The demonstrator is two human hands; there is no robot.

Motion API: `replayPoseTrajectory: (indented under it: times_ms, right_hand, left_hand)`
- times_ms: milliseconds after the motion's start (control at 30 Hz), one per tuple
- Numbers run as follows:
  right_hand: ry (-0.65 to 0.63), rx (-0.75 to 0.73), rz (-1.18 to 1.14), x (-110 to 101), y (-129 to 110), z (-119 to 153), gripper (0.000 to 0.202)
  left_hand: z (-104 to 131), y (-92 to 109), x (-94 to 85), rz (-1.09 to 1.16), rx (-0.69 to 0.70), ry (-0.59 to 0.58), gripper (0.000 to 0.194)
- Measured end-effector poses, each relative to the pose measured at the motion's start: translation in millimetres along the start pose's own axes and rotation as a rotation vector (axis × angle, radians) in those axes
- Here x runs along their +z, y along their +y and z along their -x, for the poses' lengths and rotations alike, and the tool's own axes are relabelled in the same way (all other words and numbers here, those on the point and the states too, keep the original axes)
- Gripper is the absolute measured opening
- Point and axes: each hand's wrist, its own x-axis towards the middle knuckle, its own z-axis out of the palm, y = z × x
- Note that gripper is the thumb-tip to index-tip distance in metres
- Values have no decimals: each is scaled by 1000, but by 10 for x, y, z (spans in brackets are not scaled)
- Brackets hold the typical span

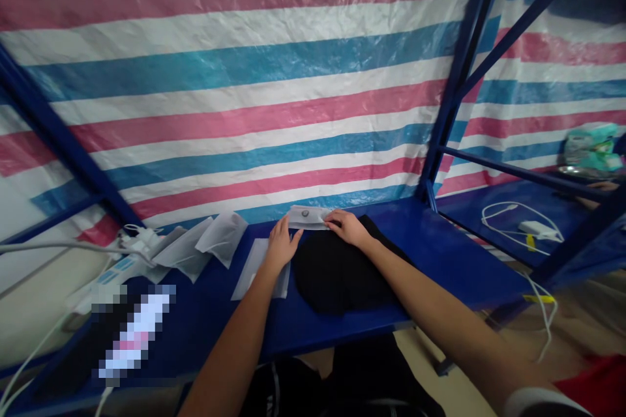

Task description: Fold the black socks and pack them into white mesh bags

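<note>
A small frosted plastic bag (315, 219), folded into a strip with a dark round mark on it, lies at the back of the blue table. My right hand (351, 229) pinches its right end between thumb and fingers. My left hand (281, 246) rests at its left end, fingers stretched and thumb apart. Below the hands is a folded black cloth item (337, 273); its exact kind does not show. Another frosted bag (250, 267) lies flat, partly under my left forearm.
More frosted bags (222, 238) stand at the back left beside a power strip (115, 273) with cables. A blurred-out lit screen (139, 332) is at front left. Blue metal posts (447, 104) frame the table (440, 247). A white charger (538, 229) lies beyond, near another person's hand (599, 192).
</note>
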Motion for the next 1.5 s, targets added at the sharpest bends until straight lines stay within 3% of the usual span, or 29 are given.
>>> replayPoseTrajectory:
  times_ms: [100,167,233,367,533,767,867,967,1067,1167,1333,1500]
  right_hand:
    - [49,94,16,52,69,0,15]
    - [85,183,-14,87,117,5,13]
    - [121,287,-106,119,157,7,10]
    - [194,387,-304,155,209,-4,15]
    - [183,322,-354,152,244,-7,26]
    - [263,130,-64,98,184,10,24]
    - [254,84,-41,51,103,-1,22]
    - [235,88,-44,22,-20,-21,15]
    - [172,73,-35,23,-175,-39,9]
    - [81,15,-15,40,-315,-41,14]
    - [-32,-83,29,64,-420,-28,17]
    - [-1,-55,22,31,-385,-67,19]
  left_hand:
    - [42,-19,59,-25,-191,-66,76]
    - [71,18,34,-58,-229,-94,83]
    - [90,92,-29,-82,-162,-75,80]
    - [71,252,-195,-68,31,-9,42]
    - [10,309,-355,-78,24,37,32]
    - [14,330,-424,-110,-1,50,33]
    - [49,398,-409,-183,27,117,32]
    - [75,517,-383,-189,143,162,35]
    - [84,663,-344,-89,325,74,37]
    - [92,759,-293,-2,394,-10,36]
    - [78,700,-276,18,361,-19,29]
    - [-16,566,-356,12,312,2,26]
